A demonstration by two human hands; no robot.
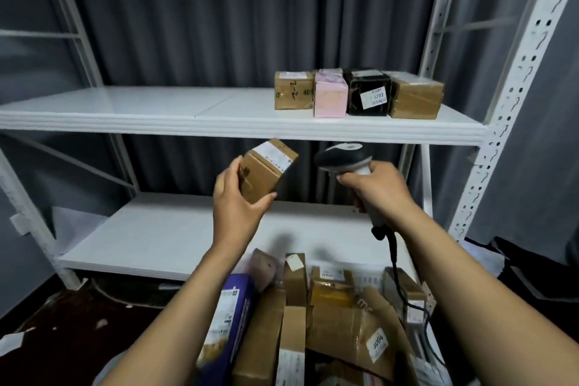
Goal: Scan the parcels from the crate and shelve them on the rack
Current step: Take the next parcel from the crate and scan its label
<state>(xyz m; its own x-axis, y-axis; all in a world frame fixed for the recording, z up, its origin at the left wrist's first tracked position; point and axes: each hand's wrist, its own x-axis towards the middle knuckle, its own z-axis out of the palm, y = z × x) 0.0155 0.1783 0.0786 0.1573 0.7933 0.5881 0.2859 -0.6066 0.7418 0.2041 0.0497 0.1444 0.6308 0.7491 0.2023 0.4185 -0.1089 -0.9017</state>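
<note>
My left hand grips a small brown cardboard parcel, tilted, with its white label facing right. My right hand holds a grey and white barcode scanner by its handle, the head pointing left at the parcel a short way off. Its black cable hangs down over the crate. The crate's heap of parcels lies below my arms: brown boxes, a purple box, a pink packet. On the rack's middle shelf several parcels stand in a row at the right: brown, pink, black, brown.
The white metal rack has a lower shelf behind my hands and a perforated upright at the right. Grey curtains hang behind it. Dark bags lie on the floor at the right, and paper scraps lie on the dark floor at the left.
</note>
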